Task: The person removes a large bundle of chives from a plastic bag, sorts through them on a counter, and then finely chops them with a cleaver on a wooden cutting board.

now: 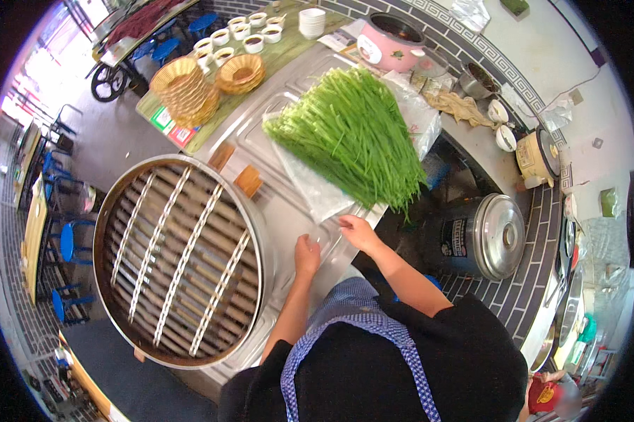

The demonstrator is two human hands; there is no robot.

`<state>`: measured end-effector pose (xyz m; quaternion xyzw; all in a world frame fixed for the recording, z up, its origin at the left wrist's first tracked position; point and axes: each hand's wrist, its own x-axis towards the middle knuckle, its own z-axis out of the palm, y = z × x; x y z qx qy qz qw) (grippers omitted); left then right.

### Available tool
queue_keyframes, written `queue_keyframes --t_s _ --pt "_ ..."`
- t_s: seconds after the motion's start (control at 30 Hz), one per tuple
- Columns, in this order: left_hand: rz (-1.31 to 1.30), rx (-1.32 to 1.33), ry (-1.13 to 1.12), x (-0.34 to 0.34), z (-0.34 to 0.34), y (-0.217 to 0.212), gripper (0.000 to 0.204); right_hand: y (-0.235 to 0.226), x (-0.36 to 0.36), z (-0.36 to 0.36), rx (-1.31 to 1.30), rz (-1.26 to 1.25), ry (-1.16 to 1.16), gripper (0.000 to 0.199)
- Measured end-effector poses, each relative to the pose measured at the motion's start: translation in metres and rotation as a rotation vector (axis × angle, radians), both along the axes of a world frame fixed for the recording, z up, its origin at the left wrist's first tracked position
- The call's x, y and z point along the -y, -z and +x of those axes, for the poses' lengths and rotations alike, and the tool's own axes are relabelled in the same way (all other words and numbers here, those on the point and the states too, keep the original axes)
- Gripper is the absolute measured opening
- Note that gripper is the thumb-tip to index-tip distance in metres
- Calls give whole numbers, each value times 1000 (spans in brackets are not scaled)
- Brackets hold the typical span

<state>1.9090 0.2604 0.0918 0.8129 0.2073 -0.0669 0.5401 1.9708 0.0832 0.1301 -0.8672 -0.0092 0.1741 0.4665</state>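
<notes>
A large heap of green chives [352, 133] lies on clear plastic sheeting [317, 191] over the metal counter. My right hand [359, 233] is just below the near corner of the sheeting, its fingers drawn together; whether they grip anything cannot be made out. To its left, at the counter's near edge, my left hand [307, 254] has its fingers curled in, and what they may hold is hidden. Left of that hand sits a big round steamer tray [183, 260] with a metal rim, slats and several pale strips across it. A wooden block [248, 181] touches its far right rim.
Stacked wicker baskets [183, 91] and several small cups of dark sauce [254, 43] stand at the far left. A pink pot [391, 43] is at the back. Right of me are a lidded steel barrel [498, 235] and a cream cooker [537, 158]. Blue stools [67, 241] stand farther left.
</notes>
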Motion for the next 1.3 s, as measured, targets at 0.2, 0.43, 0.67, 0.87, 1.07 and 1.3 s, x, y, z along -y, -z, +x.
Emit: queue_keyframes --t_s 0.2,0.43,0.67,0.87,1.07,1.3 --pt "199 62 -157 0 99 33 49 -7 52 150 414 162 251 21" --pt "476 -175 -363 21 195 43 58 16 268 345 544 -728 389 39" --pt "344 -271 -438 3 219 60 44 18 300 424 -10 -1043 259 73" --pt "-315 -170 -636 54 260 -10 30 37 298 432 85 -244 400 38" --pt "-412 70 -421 111 295 -71 49 -17 162 349 403 141 55 25" --pt "-390 170 -163 142 301 -61 69 -50 106 285 233 -26 -304 21"
